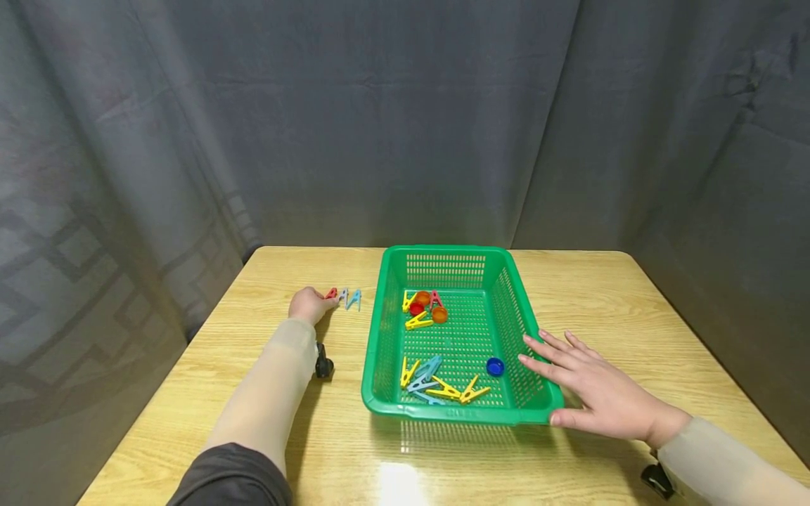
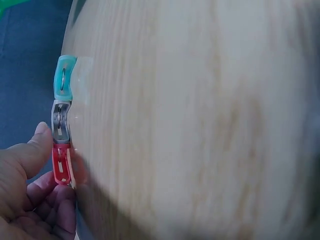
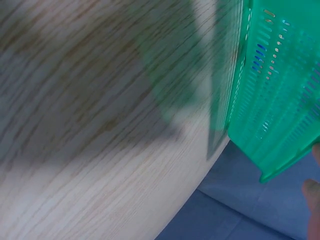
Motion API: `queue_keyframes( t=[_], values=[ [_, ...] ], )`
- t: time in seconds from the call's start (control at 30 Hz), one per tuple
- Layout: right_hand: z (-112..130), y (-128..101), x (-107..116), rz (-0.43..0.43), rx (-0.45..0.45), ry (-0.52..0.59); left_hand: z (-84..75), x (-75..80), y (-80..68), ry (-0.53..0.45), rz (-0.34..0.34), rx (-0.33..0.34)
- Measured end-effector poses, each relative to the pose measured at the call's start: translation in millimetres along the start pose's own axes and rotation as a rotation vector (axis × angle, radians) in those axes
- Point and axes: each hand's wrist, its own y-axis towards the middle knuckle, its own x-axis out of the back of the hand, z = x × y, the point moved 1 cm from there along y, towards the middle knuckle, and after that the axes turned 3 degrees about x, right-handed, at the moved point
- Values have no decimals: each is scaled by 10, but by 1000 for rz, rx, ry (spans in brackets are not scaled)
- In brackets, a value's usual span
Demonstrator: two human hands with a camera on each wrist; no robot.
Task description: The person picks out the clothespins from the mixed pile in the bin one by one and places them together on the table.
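Resting on the wooden table (image 1: 588,295), the left hand (image 1: 308,305) has its fingers curled around a red clothespin (image 1: 331,293), first in a row with a grey clothespin (image 1: 343,294) and a light blue clothespin (image 1: 354,299). To the right stands the green basket (image 1: 386,337) with more pins and caps. The right hand (image 1: 598,393) lies flat, fingers straight, against its near right corner.
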Motion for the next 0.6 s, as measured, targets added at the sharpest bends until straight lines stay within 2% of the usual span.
queue_keyframes(
  t=[0.2,0.37,0.5,0.6],
  values=[
    [5,9,10,1,1,1,-13,66,-39,-30,-4,-22],
    [8,10,13,-1,0,1,-51,125,-41,-100,-17,-56],
    [7,8,11,0,1,4,-163,178,-71,-117,-22,-125],
    [6,5,13,1,0,3,-283,218,-114,-122,3,-185]
  ],
)
